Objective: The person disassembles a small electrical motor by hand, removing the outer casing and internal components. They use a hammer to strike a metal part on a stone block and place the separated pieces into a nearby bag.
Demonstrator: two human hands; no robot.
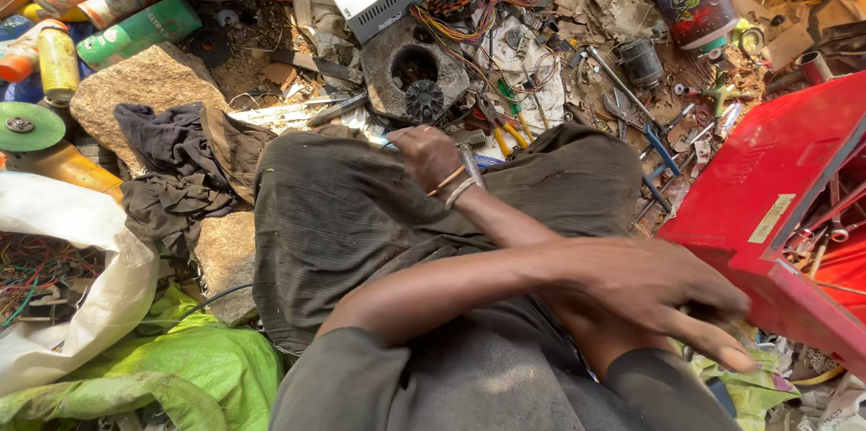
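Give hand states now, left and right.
Left hand: open, fingers spread beside red toolbox.
Right hand: closed on thin metal tool.

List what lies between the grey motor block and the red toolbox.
Head view: yellow-handled pliers, a spanner, loose wires and small metal scrap.

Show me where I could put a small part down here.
Bare spots: the dark cloth over the lap beside the right hand; the flat stone by the black rag. Crowded: the ground around the pliers, and the red toolbox.
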